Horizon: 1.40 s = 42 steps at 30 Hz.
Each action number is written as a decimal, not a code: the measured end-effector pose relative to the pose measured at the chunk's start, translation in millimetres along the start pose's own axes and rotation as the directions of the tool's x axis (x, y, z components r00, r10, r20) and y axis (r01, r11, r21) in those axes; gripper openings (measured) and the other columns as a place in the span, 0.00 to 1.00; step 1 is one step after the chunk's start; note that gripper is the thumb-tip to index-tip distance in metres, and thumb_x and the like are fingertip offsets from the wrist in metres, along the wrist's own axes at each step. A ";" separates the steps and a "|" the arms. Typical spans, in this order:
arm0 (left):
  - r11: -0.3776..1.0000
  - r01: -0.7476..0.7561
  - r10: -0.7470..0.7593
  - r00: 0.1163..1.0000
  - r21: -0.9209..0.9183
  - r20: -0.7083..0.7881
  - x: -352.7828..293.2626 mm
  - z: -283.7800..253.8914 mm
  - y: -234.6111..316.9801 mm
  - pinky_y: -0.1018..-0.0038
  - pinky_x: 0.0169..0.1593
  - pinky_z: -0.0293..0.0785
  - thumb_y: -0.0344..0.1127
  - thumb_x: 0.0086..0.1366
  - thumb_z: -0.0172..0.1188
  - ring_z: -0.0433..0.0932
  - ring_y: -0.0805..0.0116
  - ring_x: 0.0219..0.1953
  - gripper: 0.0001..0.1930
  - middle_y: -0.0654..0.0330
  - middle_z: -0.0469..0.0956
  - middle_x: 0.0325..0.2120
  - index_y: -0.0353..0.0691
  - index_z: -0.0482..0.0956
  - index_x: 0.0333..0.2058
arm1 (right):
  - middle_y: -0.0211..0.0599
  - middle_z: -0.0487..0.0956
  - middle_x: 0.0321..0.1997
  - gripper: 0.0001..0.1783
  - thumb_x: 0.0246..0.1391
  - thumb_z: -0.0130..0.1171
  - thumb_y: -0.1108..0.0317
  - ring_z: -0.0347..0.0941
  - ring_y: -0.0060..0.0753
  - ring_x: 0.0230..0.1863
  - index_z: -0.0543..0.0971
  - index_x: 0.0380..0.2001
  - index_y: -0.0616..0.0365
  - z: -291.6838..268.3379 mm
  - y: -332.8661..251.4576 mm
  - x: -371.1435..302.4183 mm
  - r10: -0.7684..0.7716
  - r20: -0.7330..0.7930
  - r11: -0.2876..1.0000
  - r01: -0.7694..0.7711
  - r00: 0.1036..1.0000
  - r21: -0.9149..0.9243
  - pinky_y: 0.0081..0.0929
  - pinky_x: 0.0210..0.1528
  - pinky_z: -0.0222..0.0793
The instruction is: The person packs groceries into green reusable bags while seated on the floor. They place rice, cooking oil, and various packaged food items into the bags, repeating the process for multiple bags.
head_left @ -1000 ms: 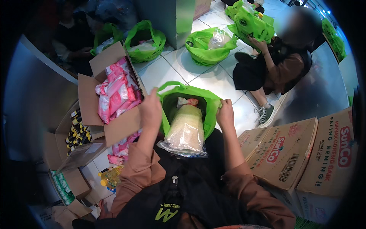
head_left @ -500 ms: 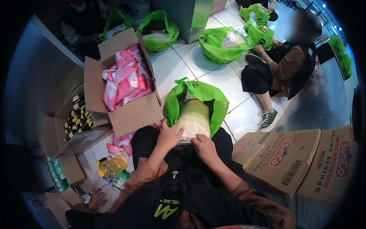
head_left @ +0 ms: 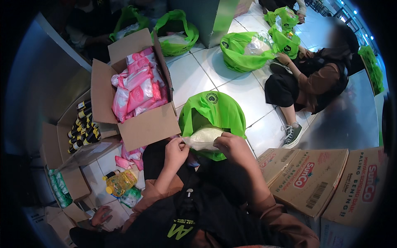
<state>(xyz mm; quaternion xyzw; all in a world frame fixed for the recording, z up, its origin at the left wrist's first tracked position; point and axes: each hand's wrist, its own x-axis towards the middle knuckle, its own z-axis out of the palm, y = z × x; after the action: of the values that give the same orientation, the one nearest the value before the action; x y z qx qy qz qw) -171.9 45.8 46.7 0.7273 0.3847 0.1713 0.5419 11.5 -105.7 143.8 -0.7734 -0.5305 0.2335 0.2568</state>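
A clear plastic bag of rice (head_left: 205, 134) sits inside a green fabric carrier bag (head_left: 231, 111) between my legs, its upper part showing at the opening. My left hand (head_left: 175, 153) pinches the plastic at the left end of the rice bag's near edge. On the right, my right hand (head_left: 232, 145) has closed fingers on the same edge, so the plastic is stretched between both hands. The rear wall of the carrier stands up behind the rice. The lower part of the rice bag is hidden inside it.
Left of the carrier, an open carton (head_left: 151, 134) holds pink-and-white packets. Beyond it is a box of dark bottles (head_left: 84, 130). A bottle of yellow oil (head_left: 122, 182) lies near another person's hand (head_left: 101, 215). Closed cartons (head_left: 306, 177) stand right; a seated person (head_left: 322, 78) handles green bags.
The rice bag has gone from lying tilted toward me to sitting deeper in the carrier. My hands have shifted from its sides to pinching its plastic edge.
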 end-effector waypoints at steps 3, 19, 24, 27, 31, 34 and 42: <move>0.995 -0.069 0.072 0.996 0.072 -0.044 -1.5 2.4 7.4 0.74 0.32 0.78 0.23 0.55 0.63 0.83 0.66 0.26 0.11 0.49 0.79 0.31 0.30 0.80 0.39 | 0.46 0.79 0.41 0.16 0.62 0.54 0.58 0.76 0.49 0.45 0.80 0.46 0.54 -14.1 11.0 20.2 -0.005 0.242 0.982 -0.041 0.970 0.186 0.37 0.49 0.71; 0.940 -0.195 0.234 0.966 0.281 -0.113 -65.7 -73.7 4.7 0.63 0.44 0.76 0.25 0.55 0.58 0.79 0.58 0.40 0.16 0.52 0.74 0.47 0.37 0.78 0.44 | 0.60 0.59 0.70 0.34 0.60 0.52 0.67 0.50 0.70 0.70 0.58 0.69 0.43 4.4 29.3 106.1 0.296 -0.133 0.792 -0.321 0.946 -0.519 0.61 0.67 0.51; 0.369 0.633 0.364 0.576 0.681 -0.732 -129.5 -152.8 -60.9 0.52 0.62 0.59 0.48 0.50 0.71 0.54 0.39 0.64 0.37 0.36 0.56 0.61 0.40 0.69 0.56 | 0.57 0.73 0.59 0.37 0.58 0.57 0.76 0.73 0.50 0.59 0.61 0.69 0.39 -25.1 -9.6 75.8 0.004 -0.133 0.996 0.008 0.991 0.091 0.40 0.57 0.69; 0.795 0.504 0.240 0.250 0.337 -0.938 -162.6 -162.4 -122.3 0.52 0.62 0.61 0.45 0.46 0.76 0.62 0.41 0.61 0.43 0.39 0.59 0.60 0.40 0.65 0.59 | 0.43 0.82 0.32 0.24 0.60 0.58 0.72 0.80 0.28 0.32 0.71 0.60 0.56 -26.1 -18.1 42.9 0.239 -0.361 0.939 -0.120 0.901 0.323 0.26 0.36 0.73; 0.942 0.336 -0.124 0.305 -0.016 -0.944 -157.9 -183.0 -168.2 0.60 0.57 0.71 0.36 0.43 0.78 0.74 0.49 0.53 0.41 0.46 0.72 0.52 0.36 0.67 0.56 | 0.36 0.78 0.22 0.11 0.57 0.61 0.72 0.75 0.26 0.26 0.79 0.44 0.62 -4.3 -48.3 0.6 0.327 -0.446 0.856 -0.061 0.833 0.514 0.25 0.32 0.70; 0.907 0.344 0.018 0.546 0.244 -0.837 -144.4 -183.8 -122.2 0.62 0.57 0.72 0.32 0.43 0.76 0.77 0.54 0.50 0.36 0.49 0.78 0.46 0.34 0.71 0.52 | 0.37 0.78 0.24 0.09 0.53 0.63 0.74 0.76 0.31 0.26 0.82 0.39 0.61 13.2 -67.1 -20.5 -0.018 -0.462 0.924 0.192 0.887 0.332 0.26 0.32 0.72; 0.552 -0.829 0.833 0.546 0.091 -0.087 -109.6 -136.8 138.7 0.58 0.47 0.79 0.38 0.57 0.69 0.83 0.52 0.44 0.16 0.53 0.83 0.40 0.44 0.77 0.43 | 0.44 0.68 0.62 0.37 0.42 0.70 0.63 0.63 0.53 0.64 0.72 0.60 0.47 0.7 -125.4 -42.1 -0.511 -0.414 0.718 0.639 0.753 0.277 0.52 0.66 0.51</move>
<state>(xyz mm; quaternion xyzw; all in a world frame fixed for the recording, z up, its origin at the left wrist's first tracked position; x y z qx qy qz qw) -281.9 37.8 241.1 0.8215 0.0299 0.4427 0.3583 -90.6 -106.9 227.9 -0.5232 -0.6401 0.1210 0.5495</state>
